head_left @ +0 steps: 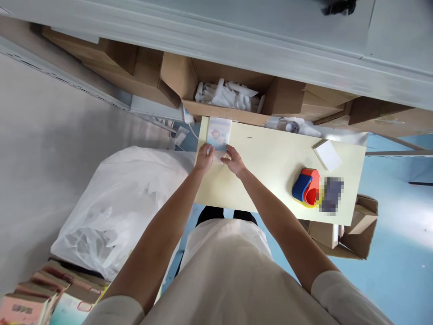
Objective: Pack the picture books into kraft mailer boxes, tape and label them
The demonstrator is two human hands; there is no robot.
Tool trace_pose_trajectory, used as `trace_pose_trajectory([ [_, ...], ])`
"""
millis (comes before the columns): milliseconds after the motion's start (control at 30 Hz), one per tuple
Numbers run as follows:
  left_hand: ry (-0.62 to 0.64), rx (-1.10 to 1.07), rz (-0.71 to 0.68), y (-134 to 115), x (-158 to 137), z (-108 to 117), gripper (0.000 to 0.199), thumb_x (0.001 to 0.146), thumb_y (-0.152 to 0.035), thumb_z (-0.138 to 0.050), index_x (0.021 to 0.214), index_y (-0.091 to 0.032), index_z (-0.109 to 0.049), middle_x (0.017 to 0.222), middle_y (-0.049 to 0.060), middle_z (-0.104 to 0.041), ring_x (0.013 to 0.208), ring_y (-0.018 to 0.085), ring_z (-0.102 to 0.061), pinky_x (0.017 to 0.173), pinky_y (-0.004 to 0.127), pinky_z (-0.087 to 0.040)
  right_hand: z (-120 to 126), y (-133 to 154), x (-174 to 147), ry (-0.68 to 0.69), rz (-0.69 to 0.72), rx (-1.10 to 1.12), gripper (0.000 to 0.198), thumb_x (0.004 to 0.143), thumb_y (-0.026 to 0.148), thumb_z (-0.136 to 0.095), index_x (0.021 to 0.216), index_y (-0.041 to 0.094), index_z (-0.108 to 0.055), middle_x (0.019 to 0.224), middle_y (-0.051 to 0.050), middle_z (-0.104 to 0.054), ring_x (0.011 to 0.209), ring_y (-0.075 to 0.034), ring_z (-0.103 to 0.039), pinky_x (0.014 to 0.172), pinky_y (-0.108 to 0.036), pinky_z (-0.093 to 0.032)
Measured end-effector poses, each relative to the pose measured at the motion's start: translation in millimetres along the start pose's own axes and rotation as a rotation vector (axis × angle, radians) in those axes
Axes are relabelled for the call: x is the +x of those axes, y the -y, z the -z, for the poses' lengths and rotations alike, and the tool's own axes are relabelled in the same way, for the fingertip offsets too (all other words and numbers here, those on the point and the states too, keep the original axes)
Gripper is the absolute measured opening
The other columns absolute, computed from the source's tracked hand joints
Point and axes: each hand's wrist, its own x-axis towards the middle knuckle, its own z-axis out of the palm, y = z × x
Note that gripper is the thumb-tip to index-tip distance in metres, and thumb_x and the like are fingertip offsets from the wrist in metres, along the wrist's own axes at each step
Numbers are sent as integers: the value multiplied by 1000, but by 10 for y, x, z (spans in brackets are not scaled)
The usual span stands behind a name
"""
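A flat packet [218,134] with a pink and blue printed picture lies at the left end of the pale yellow table [264,169]. Its clear outer layer looks like a plastic sleeve. At its lower left corner, my left hand [204,159] has thumb and fingers pressed together on the edge. My right hand [234,161] touches the lower right corner, its thumb and forefinger spread apart. A whitish flap or sheet [218,156] shows between the hands; I cannot tell whether it belongs to the packet.
Behind the table, an open cardboard box [225,109] holds white wrapped pieces. A red and blue tape dispenser [306,187], a white box [328,155] and a pixelated dark object [331,195] sit on the right. A large white plastic bag [125,203] bulges on my left. A grey shelf [237,31] hangs overhead.
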Motion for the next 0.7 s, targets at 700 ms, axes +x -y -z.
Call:
trace_pose_trajectory([
  [700,254,-347,147,-238,-1348,410,34,72,-34,-69,103,-21,-63,115,11,-64,108,26,-60,93,38,-46,453,-646,-1348,-152,-117,-86,44,64,35,-67,107,23,-59,120,-9,-60,88,-20,-65,79,-37,-50],
])
